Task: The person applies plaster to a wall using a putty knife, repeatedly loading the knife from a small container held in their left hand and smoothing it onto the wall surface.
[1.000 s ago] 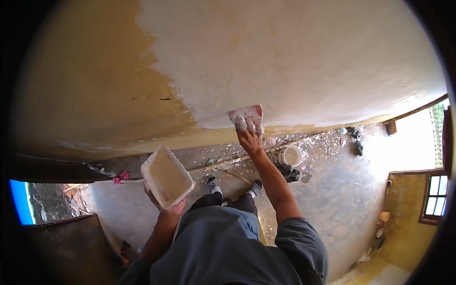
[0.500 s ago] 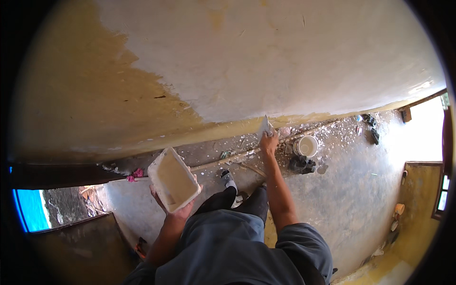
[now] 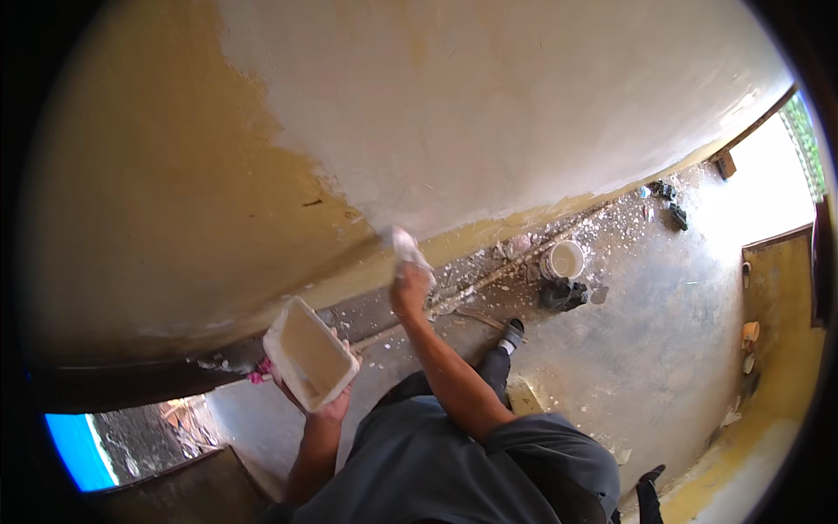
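My left hand (image 3: 336,403) grips a pale rectangular tub (image 3: 278,348) from beneath, fingers wrapped round its sides. A creamy filler coats the inside of the tub. Held in my right hand (image 3: 412,290) is a putty knife (image 3: 404,244), its blade smeared by motion, close to the lower part of the wall. That wall carries a whitish coat (image 3: 524,113) over its middle and right. Bare yellow paint (image 3: 148,183) shows on its left and in a strip along the bottom.
A white bucket (image 3: 547,262) and a black plastic bag (image 3: 561,295) stand on the floor to the right. White flakes and a long pole (image 3: 489,281) lie along the wall's foot. A pink cloth (image 3: 260,371) is left of the tub. A bright doorway (image 3: 768,192) opens far right.
My right hand has swung left with the putty knife, toward the edge of the whitish coat. The tub stays in my left hand. My view has turned, and a sandalled foot now shows farther right.
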`<state>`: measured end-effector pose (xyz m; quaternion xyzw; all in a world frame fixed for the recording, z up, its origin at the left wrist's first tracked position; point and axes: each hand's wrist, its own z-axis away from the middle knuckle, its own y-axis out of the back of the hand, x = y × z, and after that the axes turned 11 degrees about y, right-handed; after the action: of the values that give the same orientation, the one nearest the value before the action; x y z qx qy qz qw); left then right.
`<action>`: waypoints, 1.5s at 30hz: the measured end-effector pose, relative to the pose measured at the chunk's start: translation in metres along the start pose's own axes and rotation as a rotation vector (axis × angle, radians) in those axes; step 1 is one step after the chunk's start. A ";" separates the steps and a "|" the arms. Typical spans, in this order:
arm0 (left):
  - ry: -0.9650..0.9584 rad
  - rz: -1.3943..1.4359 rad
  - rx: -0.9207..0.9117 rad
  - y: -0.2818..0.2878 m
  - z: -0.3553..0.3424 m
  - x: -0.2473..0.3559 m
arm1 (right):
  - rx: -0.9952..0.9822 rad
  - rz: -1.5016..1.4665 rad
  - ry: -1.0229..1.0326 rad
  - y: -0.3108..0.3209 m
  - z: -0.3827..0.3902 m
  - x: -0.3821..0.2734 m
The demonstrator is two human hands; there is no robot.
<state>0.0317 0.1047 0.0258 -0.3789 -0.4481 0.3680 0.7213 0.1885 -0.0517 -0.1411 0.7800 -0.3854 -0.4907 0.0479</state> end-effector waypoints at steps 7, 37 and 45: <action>0.108 0.092 -0.129 0.000 0.004 0.008 | 0.578 -0.853 -0.868 0.048 -0.093 0.030; 0.140 -0.026 -0.001 0.006 0.013 0.006 | 0.516 -0.431 -0.824 0.053 -0.078 0.308; 0.154 0.069 -0.011 -0.005 0.014 -0.007 | 0.559 -0.899 -0.976 0.042 -0.087 0.157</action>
<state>0.0171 0.0989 0.0323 -0.4251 -0.3801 0.3601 0.7383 0.2699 -0.2093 -0.1917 0.5380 -0.1160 -0.6385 -0.5379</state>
